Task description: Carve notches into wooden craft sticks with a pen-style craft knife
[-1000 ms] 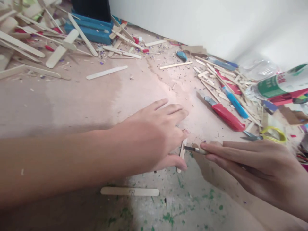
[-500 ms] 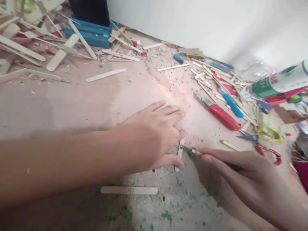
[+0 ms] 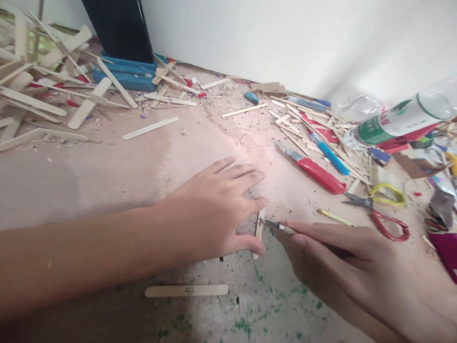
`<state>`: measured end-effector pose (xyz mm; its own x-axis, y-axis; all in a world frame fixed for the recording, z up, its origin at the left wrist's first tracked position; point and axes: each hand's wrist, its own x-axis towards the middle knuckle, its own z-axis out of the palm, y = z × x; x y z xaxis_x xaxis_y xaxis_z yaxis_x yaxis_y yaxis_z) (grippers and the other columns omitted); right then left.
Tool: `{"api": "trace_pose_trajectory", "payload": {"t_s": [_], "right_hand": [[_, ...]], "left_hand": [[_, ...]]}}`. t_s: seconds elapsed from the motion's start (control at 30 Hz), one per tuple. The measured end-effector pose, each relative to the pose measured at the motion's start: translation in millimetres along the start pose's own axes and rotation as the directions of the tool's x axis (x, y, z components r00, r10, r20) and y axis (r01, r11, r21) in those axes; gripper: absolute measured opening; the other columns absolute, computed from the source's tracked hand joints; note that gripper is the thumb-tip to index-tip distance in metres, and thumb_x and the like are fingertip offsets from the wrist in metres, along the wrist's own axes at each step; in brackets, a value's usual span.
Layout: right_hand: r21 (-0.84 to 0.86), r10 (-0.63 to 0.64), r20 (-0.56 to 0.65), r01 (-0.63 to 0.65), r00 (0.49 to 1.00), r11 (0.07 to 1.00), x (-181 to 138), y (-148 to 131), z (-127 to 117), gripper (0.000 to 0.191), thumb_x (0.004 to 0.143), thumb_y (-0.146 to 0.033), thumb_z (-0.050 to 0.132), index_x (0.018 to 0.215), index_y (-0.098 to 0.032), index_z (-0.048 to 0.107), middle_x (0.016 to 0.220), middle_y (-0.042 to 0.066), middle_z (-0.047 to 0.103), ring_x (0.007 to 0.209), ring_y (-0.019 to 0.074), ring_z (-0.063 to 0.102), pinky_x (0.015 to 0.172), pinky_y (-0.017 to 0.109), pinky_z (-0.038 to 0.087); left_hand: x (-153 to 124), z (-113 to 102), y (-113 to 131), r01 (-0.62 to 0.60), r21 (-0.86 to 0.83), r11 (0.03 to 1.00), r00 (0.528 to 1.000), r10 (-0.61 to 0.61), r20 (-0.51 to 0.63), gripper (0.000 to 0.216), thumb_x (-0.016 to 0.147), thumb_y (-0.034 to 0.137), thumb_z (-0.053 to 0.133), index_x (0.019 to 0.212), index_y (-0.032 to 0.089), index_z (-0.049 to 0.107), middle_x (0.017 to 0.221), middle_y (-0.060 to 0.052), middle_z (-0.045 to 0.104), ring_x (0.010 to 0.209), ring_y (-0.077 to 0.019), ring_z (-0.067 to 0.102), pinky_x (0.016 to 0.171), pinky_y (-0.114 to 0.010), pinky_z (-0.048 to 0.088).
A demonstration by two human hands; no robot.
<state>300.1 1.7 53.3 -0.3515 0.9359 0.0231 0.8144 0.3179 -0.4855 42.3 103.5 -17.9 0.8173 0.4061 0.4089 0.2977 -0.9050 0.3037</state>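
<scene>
My left hand (image 3: 224, 209) lies low over the table with its fingers spread. Its thumb and a fingertip press a small wooden craft stick (image 3: 260, 226) down at its two ends. A dark mark or nick shows near the middle of that stick. My right hand (image 3: 357, 257) is closed around a slim craft knife (image 3: 282, 226), whose blade tip is at the mark. Below my left forearm lies another craft stick (image 3: 164, 291) with an angular figure drawn at its centre.
Beyond my right hand lie scissors (image 3: 366, 204), a red utility knife (image 3: 321, 175), a blue pen-like tool (image 3: 330, 153) and a yellow stick (image 3: 335, 217). A plastic bottle (image 3: 389, 125) rests behind them. Loose sticks (image 3: 34, 101) heap at left, beside a blue stand (image 3: 124, 77) holding a black device.
The view has tilted, so the far objects sit lower and slightly to the left. The knife tip has drawn back slightly on the stick; both hands keep their hold.
</scene>
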Motion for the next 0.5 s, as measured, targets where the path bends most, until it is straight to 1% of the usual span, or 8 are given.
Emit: {"api": "trace_pose_trajectory", "payload": {"t_s": [0.03, 0.07, 0.1, 0.2, 0.3, 0.37, 0.47, 0.5], "right_hand": [[0.021, -0.028, -0.01, 0.028, 1.0, 0.999, 1, 0, 0, 0.025, 0.109, -0.017, 0.067, 0.108, -0.026, 0.09, 0.077, -0.002, 0.086, 0.05, 0.0126, 0.074, 0.041, 0.019, 0.051], [0.027, -0.064, -0.108, 0.067, 0.992, 0.997, 2, 1, 1, 0.026, 0.11, -0.017, 0.064, 0.107, -0.025, 0.089, 0.074, -0.001, 0.085, 0.048, 0.0124, 0.071, 0.042, 0.02, 0.053], [0.011, -0.091, -0.139, 0.094, 0.986, 0.996, 2, 1, 2, 0.028, 0.112, -0.018, 0.061, 0.11, -0.023, 0.089, 0.075, 0.001, 0.085, 0.049, 0.0135, 0.072, 0.045, 0.021, 0.056], [-0.138, -0.125, -0.041, 0.118, 0.991, 0.983, 0, 2, 2, 0.025, 0.113, -0.019, 0.063, 0.116, -0.02, 0.088, 0.078, 0.005, 0.086, 0.052, 0.0153, 0.074, 0.048, 0.022, 0.058], [-0.202, -0.142, -0.023, 0.135, 0.99, 0.97, 0, 0, 0, 0.026, 0.115, -0.021, 0.062, 0.115, -0.018, 0.087, 0.074, 0.006, 0.083, 0.047, 0.014, 0.069, 0.046, 0.022, 0.056], [-0.176, -0.136, -0.004, 0.134, 0.991, 0.975, 1, 1, 1, 0.025, 0.115, -0.02, 0.062, 0.118, -0.018, 0.087, 0.073, 0.005, 0.082, 0.047, 0.014, 0.069, 0.048, 0.023, 0.057], [-0.055, -0.127, -0.021, 0.126, 0.992, 0.991, 2, 8, 7, 0.026, 0.116, -0.02, 0.061, 0.124, -0.022, 0.086, 0.075, 0.004, 0.082, 0.052, 0.0151, 0.071, 0.049, 0.024, 0.056], [-0.003, -0.126, -0.094, 0.126, 0.988, 0.992, 2, 12, 9, 0.028, 0.118, -0.021, 0.058, 0.122, -0.021, 0.086, 0.073, 0.004, 0.081, 0.051, 0.0149, 0.069, 0.047, 0.025, 0.052]], "left_hand": [[0, 0, 0, 0.004, 0.0, 1.0, 1.0, -0.004, 0.001, 0.064, 0.096, 0.071, 0.087, 0.13, 0.017, 0.087, 0.157, -0.026, 0.071, 0.151, -0.0428, 0.067, 0.131, -0.063, 0.05], [0, -1, 1, 0.007, 0.0, 1.0, 1.0, -0.007, 0.001, 0.064, 0.095, 0.071, 0.088, 0.13, 0.017, 0.087, 0.158, -0.026, 0.071, 0.151, -0.0428, 0.067, 0.131, -0.063, 0.05], [1, -2, 1, 0.009, -0.001, 1.0, 1.0, -0.009, 0.006, 0.063, 0.095, 0.071, 0.089, 0.129, 0.018, 0.087, 0.158, -0.026, 0.071, 0.151, -0.043, 0.067, 0.131, -0.064, 0.051], [3, -4, 2, 0.018, -0.003, 1.0, 0.999, -0.018, 0.038, 0.061, 0.094, 0.069, 0.09, 0.127, 0.017, 0.088, 0.157, -0.027, 0.072, 0.149, -0.0444, 0.068, 0.128, -0.066, 0.053], [3, -4, 3, 0.024, -0.009, 1.0, 0.999, -0.023, 0.045, 0.062, 0.094, 0.069, 0.091, 0.128, 0.017, 0.088, 0.156, -0.027, 0.072, 0.149, -0.0447, 0.068, 0.127, -0.067, 0.054], [2, -3, 3, 0.026, -0.007, 1.0, 0.999, -0.026, 0.036, 0.063, 0.095, 0.069, 0.09, 0.13, 0.017, 0.087, 0.158, -0.026, 0.071, 0.151, -0.0439, 0.067, 0.129, -0.067, 0.052], [1, -2, 3, 0.029, 0.004, 1.0, 0.999, -0.03, 0.039, 0.064, 0.096, 0.071, 0.088, 0.132, 0.018, 0.086, 0.16, -0.023, 0.07, 0.152, -0.0417, 0.066, 0.132, -0.064, 0.049], [0, -2, 3, 0.029, 0.006, 1.0, 0.999, -0.029, 0.039, 0.064, 0.096, 0.071, 0.088, 0.132, 0.018, 0.086, 0.16, -0.022, 0.071, 0.153, -0.0406, 0.066, 0.133, -0.064, 0.048]]}}
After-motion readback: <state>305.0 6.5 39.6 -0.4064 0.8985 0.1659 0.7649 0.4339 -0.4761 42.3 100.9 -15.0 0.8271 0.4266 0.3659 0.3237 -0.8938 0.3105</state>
